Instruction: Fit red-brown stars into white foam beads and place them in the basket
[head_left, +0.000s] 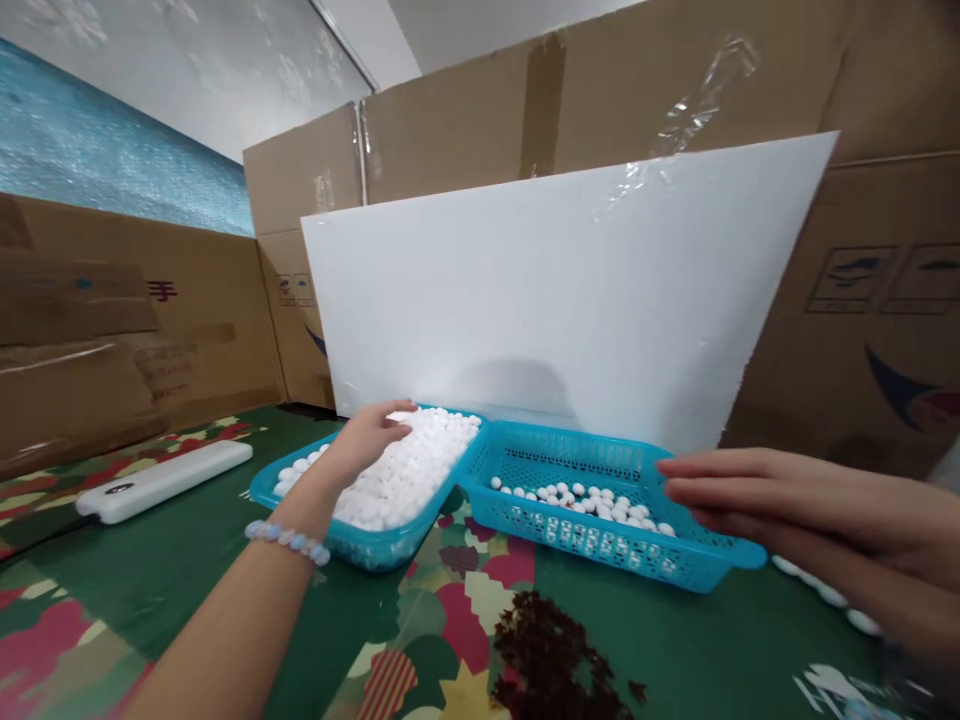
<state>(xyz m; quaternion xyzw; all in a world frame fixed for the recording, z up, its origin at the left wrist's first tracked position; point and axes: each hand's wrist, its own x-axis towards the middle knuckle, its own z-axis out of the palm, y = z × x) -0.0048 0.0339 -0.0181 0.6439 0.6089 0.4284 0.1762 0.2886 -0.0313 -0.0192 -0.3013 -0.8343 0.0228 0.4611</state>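
Observation:
My left hand, with a beaded bracelet at the wrist, is over a blue basket heaped with small white balls. Its thumb and forefinger are apart, and I see nothing between them; the other fingers are mostly hidden. To the right, my right hand reaches in at the end of a second blue basket, fingers stretched out and nothing visible in them. A scattering of white balls lies on this basket's floor. More white balls lie in a row on the table, partly behind my right hand.
Dark brown flakes lie in a pile at the front of the patterned green tablecloth. A white device with a cable rests at the left. Behind the baskets leans a white board against cardboard boxes.

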